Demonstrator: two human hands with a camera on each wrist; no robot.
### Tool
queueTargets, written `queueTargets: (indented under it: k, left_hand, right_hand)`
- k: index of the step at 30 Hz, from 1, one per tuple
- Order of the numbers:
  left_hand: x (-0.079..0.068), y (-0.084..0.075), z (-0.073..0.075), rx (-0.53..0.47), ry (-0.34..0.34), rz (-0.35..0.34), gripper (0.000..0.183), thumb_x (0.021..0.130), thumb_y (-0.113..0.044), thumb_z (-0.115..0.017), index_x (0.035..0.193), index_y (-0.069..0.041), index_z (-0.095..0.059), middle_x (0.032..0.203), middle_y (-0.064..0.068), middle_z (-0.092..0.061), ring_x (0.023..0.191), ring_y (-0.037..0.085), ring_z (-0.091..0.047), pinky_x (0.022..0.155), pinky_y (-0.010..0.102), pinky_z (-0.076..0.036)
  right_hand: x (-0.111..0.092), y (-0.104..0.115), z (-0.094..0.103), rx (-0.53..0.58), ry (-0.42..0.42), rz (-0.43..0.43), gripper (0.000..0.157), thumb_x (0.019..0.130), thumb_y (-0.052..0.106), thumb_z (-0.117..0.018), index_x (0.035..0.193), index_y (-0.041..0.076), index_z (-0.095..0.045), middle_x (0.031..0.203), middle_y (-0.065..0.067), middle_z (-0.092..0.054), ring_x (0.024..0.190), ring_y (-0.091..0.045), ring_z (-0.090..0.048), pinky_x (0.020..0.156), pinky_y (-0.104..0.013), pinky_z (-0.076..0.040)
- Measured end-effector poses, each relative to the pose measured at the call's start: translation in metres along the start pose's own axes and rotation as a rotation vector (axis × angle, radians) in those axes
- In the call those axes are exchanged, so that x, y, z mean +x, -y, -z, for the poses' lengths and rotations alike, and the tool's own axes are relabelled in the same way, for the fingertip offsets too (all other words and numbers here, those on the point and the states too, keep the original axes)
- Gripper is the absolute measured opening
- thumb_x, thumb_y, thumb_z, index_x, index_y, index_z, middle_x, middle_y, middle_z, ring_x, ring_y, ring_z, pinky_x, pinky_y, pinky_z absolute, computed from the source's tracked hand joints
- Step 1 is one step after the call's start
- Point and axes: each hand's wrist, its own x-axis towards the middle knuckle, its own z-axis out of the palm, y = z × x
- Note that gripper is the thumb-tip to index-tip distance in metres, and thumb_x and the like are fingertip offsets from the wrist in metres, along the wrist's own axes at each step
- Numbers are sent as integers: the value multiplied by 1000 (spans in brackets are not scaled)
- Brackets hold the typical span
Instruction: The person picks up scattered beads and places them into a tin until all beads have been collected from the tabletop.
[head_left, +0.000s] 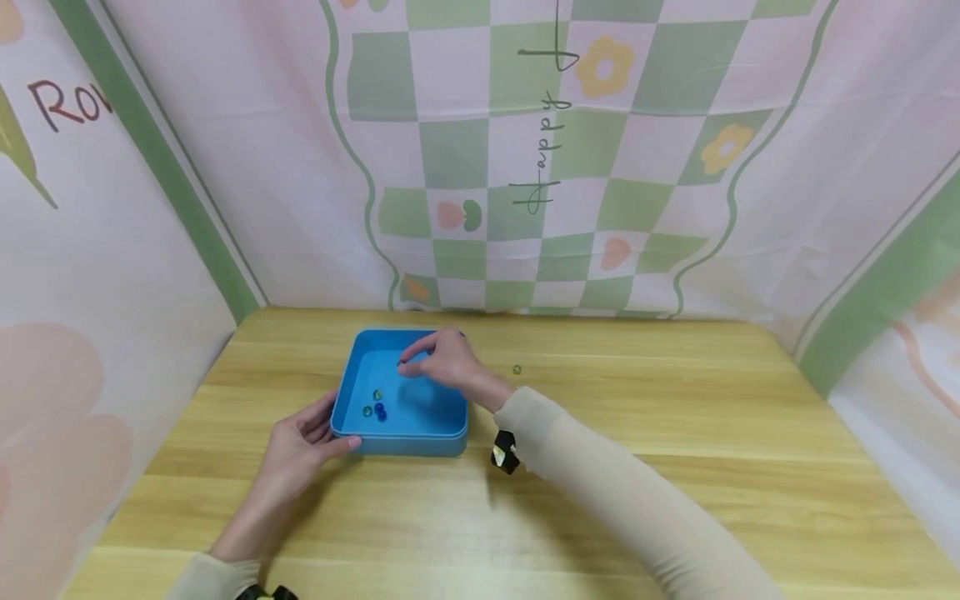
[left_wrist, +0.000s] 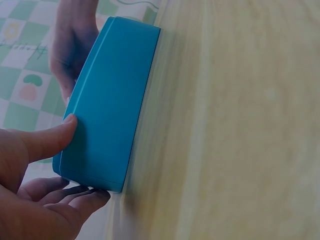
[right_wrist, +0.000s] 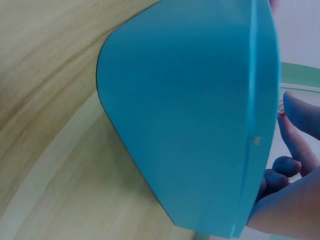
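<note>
A blue square open-topped box stands on the table. My left hand holds its near left corner, thumb against the front wall and fingers along the left side. In the left wrist view, that thumb presses on the box wall. My right hand is over the box, its thumb and forefinger pinching a small clear marble with red in it. On the box floor lie dark blue marbles and greenish clear marbles.
One greenish clear marble lies on the wooden table right of the box. A patterned curtain hangs behind the table and along both sides.
</note>
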Motion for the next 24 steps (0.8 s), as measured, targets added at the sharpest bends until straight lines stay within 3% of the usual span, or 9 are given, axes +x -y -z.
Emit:
queueTargets:
  k: [24]
  left_hand:
    - [1,1,0,0,2,-9,83,94,-9,-82,162,1,-35,163,27,-37,146,42,-42,110,39,-45]
  right_hand:
    - [2,1,-17,38,2,-66,11,94,24,-84,101,16,-86,116,-1,-71,103,-23,-55,85,-40,-47]
